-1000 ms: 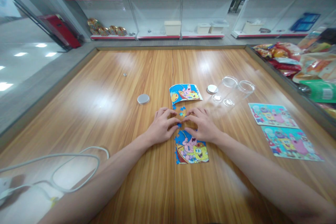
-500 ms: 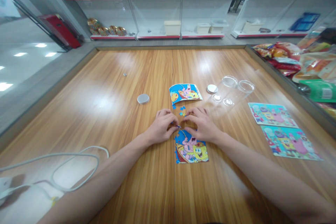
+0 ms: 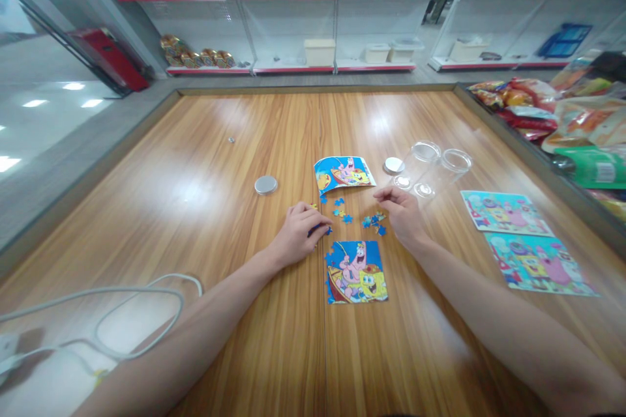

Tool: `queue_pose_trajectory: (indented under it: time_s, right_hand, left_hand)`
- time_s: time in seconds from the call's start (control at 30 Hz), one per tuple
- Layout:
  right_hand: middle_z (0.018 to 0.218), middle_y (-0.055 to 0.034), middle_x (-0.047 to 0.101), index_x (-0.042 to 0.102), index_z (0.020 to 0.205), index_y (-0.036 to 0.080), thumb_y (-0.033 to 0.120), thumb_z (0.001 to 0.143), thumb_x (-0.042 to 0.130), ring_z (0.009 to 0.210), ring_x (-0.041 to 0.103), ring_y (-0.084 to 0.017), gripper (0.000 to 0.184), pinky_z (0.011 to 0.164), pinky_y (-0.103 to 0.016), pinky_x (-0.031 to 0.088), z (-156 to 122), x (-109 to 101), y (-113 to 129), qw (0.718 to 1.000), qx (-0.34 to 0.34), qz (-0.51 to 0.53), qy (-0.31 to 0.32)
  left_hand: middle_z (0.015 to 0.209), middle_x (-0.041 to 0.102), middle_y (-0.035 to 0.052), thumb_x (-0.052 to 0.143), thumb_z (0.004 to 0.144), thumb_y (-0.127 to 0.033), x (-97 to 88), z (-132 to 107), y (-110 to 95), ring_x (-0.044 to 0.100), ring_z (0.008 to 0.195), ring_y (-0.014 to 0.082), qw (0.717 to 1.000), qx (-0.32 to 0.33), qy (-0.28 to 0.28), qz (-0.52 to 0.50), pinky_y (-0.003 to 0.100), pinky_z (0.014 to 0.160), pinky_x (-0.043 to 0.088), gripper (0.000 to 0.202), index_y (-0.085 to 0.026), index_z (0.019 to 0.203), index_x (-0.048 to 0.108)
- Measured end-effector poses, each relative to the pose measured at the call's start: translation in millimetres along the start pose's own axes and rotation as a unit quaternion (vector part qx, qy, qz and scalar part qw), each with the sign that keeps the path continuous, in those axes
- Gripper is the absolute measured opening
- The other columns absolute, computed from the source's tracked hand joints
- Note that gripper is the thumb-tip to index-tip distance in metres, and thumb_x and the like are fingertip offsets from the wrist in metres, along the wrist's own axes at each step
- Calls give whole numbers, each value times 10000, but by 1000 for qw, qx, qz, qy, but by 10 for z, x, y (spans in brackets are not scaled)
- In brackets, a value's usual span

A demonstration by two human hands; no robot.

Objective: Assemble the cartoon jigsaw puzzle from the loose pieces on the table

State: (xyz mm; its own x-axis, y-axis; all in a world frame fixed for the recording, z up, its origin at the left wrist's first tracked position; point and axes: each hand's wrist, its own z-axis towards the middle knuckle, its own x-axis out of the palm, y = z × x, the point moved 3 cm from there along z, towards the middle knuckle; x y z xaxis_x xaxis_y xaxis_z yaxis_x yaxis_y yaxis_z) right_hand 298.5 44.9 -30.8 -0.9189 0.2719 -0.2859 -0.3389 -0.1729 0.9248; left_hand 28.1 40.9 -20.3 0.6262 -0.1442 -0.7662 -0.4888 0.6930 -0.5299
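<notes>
A partly assembled jigsaw puzzle (image 3: 357, 272) lies flat, with a pink figure and a yellow figure in a boat; its left edge shows bare knobs. My left hand (image 3: 300, 233) rests just up and left of it, thumb and fingers closed around a blue puzzle piece (image 3: 328, 230). My right hand (image 3: 403, 214) hovers to the right of loose puzzle pieces (image 3: 374, 223), its fingers pinched together; anything between them is too small to make out. More blue and yellow pieces (image 3: 341, 212) lie between the hands. Behind them stands a curled picture sheet (image 3: 345, 173) with the same scene.
Two clear jars (image 3: 424, 169) and a white lid (image 3: 393, 165) are at back right, a silver lid (image 3: 266, 185) at left. Two finished-looking pictures (image 3: 538, 264) lie at far right. A white cable (image 3: 183, 306) loops at front left. Snack bags (image 3: 581, 124) border the table's right side.
My right hand has moved away from the left, up and to the right, uncovering loose pieces and the puzzle's upper edge. My left hand has stayed almost in place.
</notes>
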Motion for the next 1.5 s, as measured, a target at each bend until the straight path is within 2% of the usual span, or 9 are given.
queue_pose_trajectory:
  time_s: [0.17, 0.3, 0.4, 0.7, 0.83, 0.9, 1.23, 1.33, 1.5]
  right_hand:
    - [794, -24, 657, 693, 914, 174, 232, 738, 558, 681, 573, -149, 229, 604, -267, 455, 60, -14, 48, 994, 2, -29, 102]
    - [761, -1, 654, 733, 898, 179, 236, 636, 755, 624, 520, -129, 269, 563, -255, 433, 125, -75, 186, 967, -26, -84, 241]
    - [731, 10, 637, 711, 879, 177, 267, 615, 822, 621, 532, -133, 299, 554, -253, 432, 149, -134, 252, 950, -44, -132, 281]
    - [767, -28, 634, 762, 829, 192, 275, 734, 820, 691, 582, -168, 139, 632, -286, 427, 76, -165, 299, 917, -90, -262, 287]
    - [952, -51, 649, 761, 1010, 234, 128, 832, 661, 855, 620, -185, 230, 751, -302, 474, 46, -100, 283, 916, -153, -240, 282]
    - [969, -57, 642, 731, 1021, 213, 68, 845, 567, 770, 605, -159, 280, 658, -280, 465, 57, -103, 239, 936, -166, -210, 230]
    - [937, -53, 623, 682, 915, 195, 155, 812, 701, 853, 614, -191, 112, 783, -339, 499, 9, -74, 196, 925, -211, -243, 204]
    - [943, -55, 623, 664, 918, 197, 121, 823, 666, 863, 609, -192, 122, 771, -330, 498, -7, -51, 213, 923, -210, -244, 212]
    - [899, -41, 624, 631, 873, 192, 106, 792, 687, 829, 599, -183, 130, 731, -312, 492, 15, -36, 193, 934, -192, -210, 216]
  left_hand:
    - [937, 719, 36, 581, 989, -298, 11, 2, -1, 538, 950, 223, 1000, 2, 3, 0, 414, 891, 416, 145, -237, 1022, 708]
    - [980, 701, 56, 566, 986, -291, -14, 7, -19, 549, 961, 228, 1000, -1, -1, 4, 424, 899, 425, 163, -228, 1028, 710]
    - [1093, 654, 90, 592, 959, -313, -68, 5, -64, 541, 1038, 248, 1000, 2, -5, 8, 442, 928, 430, 188, -219, 1077, 703]
    - [1355, 536, 91, 685, 888, -495, -14, -79, -365, 379, 1296, 364, 970, 206, 131, 15, 561, 1063, 344, 297, -304, 1111, 732]
    - [1383, 507, 86, 676, 900, -455, -44, -83, -389, 380, 1301, 371, 972, 198, 129, 23, 584, 1055, 351, 267, -332, 1133, 721]
    - [1372, 510, 93, 669, 902, -414, -69, -88, -391, 393, 1295, 363, 973, 189, 129, 21, 585, 1063, 355, 282, -308, 1161, 700]
    - [1244, 543, 95, 490, 864, -29, -51, -77, -211, 443, 1234, 273, 996, 85, -25, -2, 485, 1058, 407, 343, -218, 1112, 634]
    - [1272, 523, 102, 526, 836, -56, -84, -69, -240, 431, 1256, 286, 997, 76, -4, -12, 491, 1064, 409, 348, -218, 1127, 628]
    - [1475, 395, 100, 714, 773, -277, -118, -82, -365, 290, 1400, 379, 986, 116, 117, 8, 601, 1140, 304, 537, -271, 1291, 574]
